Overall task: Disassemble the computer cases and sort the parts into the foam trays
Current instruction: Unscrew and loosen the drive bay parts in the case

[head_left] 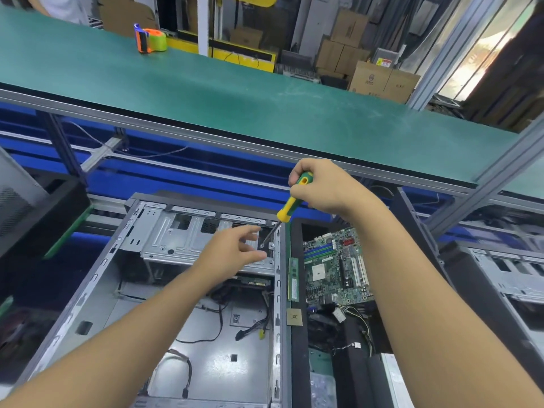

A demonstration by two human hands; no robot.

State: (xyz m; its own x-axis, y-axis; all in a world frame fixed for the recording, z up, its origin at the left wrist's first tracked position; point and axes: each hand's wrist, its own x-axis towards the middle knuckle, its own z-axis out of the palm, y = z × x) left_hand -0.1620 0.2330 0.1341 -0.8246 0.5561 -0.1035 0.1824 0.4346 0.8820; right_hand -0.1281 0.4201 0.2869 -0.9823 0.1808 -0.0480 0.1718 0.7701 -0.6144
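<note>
The fingers of the left hand are hovering spread beside the screwdriver tip, holding nothing, so a freed screw could be dropping past them into the computer case if the tip is slipping. The right hand is gripping the screwdriver's handle with curled fingers, angling it down onto the drive cage in the case's far right corner; a motherboard is lying just beside the case.

A green-matted bench runs across on an aluminium frame, with an orange and green tape dispenser standing toward its far left. Blue panels lie beneath. Behind are stacked cardboard boxes, and daylight glares through a window at upper right
</note>
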